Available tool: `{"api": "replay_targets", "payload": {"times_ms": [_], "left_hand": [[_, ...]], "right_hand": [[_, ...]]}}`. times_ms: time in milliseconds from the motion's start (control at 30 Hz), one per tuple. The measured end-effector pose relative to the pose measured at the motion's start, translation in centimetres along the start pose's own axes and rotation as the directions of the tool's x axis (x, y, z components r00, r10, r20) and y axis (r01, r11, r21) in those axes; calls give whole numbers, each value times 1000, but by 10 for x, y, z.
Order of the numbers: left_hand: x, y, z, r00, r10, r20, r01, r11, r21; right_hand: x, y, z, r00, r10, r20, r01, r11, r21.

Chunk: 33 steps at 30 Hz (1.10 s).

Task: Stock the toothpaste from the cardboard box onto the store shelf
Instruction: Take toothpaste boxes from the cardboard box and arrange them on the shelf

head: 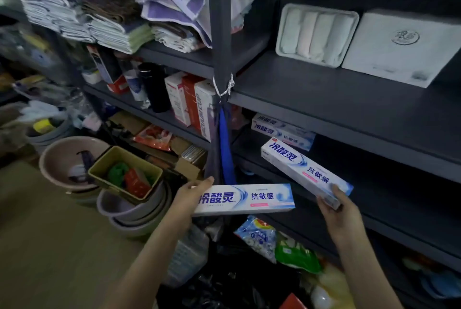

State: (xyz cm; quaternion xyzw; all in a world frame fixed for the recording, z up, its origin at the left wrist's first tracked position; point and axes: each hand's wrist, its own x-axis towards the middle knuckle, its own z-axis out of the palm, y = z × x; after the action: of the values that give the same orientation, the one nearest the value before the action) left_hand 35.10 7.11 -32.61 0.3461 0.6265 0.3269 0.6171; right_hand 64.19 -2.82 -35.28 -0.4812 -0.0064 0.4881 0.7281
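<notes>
**Two 冷酸灵 cartons in hand at the shelf**

Head view. Printed in blue on both white-and-blue toothpaste cartons in hand: "冷酸灵", then "抗敏感". Same writing on the stacked cartons lying at the back left of the dark shelf. Down the side of a red-and-white box one bay to the left: "VACUUM CUP".

Too small to read: the pink strip under "抗敏感" and the fine line beneath each logo. Dim and hard to make out: the bags below the shelf. Cut off at the bottom edge: both forearms.

Gripped at its left end by the left hand, thumb along the top edge, fingers curled behind: the left carton, level, in front of the upright post, outside the shelf.

Pinched at its near end by the right hand, fingers clamped over that end and hiding it: the right carton, tilted, far end reaching in above the shelf, just beside the stacked cartons.
</notes>
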Motion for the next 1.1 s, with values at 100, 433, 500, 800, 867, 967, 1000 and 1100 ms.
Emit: {"api": "replay_targets", "payload": {"times_ms": [100, 433, 500, 800, 867, 967, 1000, 1100], "left_hand": [[28, -1, 9, 998, 46, 38, -44, 998, -38], [87, -12, 68, 953, 231, 197, -225, 973, -56], [92, -14, 76, 938, 272, 215, -265, 962, -62], [123, -29, 93, 882, 463, 90, -450, 883, -135], [126, -34, 95, 875, 483, 45, -473, 870, -142], [127, -40, 102, 866, 500, 14, -494, 859, -132], [127, -41, 105, 864, 504, 13, -498, 857, -135], [125, -39, 112, 848, 527, 50, -515, 843, -159]], "right_hand": [[34, 4, 5, 992, -113, -58, 110, 992, -65], [116, 13, 10, 936, -286, 204, 350, 726, -592], [133, 10, 10, 920, -313, 235, 377, 545, -749], [191, 21, 34, 875, -432, 216, 385, 354, -852], [201, 22, 37, 876, -431, 219, 380, 335, -862], [198, 19, 34, 853, -467, 231, 449, 432, -783], [190, 16, 32, 828, -514, 223, 489, 466, -737], [153, 6, 21, 847, -393, 357, 526, 533, -663]]}}
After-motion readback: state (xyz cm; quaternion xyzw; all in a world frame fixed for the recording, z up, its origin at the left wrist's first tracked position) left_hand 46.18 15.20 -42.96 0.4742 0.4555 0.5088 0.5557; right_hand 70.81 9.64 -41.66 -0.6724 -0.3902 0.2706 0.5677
